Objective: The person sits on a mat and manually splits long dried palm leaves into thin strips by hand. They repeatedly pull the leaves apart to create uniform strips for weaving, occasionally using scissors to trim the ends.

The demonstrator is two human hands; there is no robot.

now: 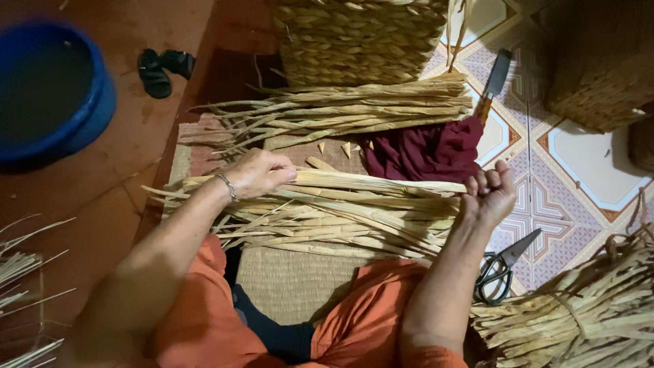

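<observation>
At nine o'clock from my seat I see a round blue plastic tub [48, 88], too dark inside for me to tell what it holds, and just past it a pair of black sandals [165, 68] on the red floor. A few thin pale stalks [20, 266] fan in from the left edge.

My left hand [257, 174], a thin metal bracelet [227, 187] at its wrist, lies curled on the left part of a long flat dried reed strip [381, 182], fingers together and pressing it down. The strip's long axis runs roughly nine to three o'clock across my lap, its right end pointing into my right hand [489, 194], whose fingers are clenched around that end. It rests on top of a loose bundle of pale dried reed strips [327, 221] lying the same way on a woven straw mat [286, 283].

At twelve o'clock a second bundle of reeds [340, 109] lies parallel, in front of a woven straw basket [357, 37]; I cannot see into it. At one o'clock a dark red cloth [426, 151] sits bunched, a wooden-handled knife [492, 85] beside it. At four o'clock black scissors [501, 269] lie on the patterned tile floor [579, 170], near another reed heap [579, 313].
</observation>
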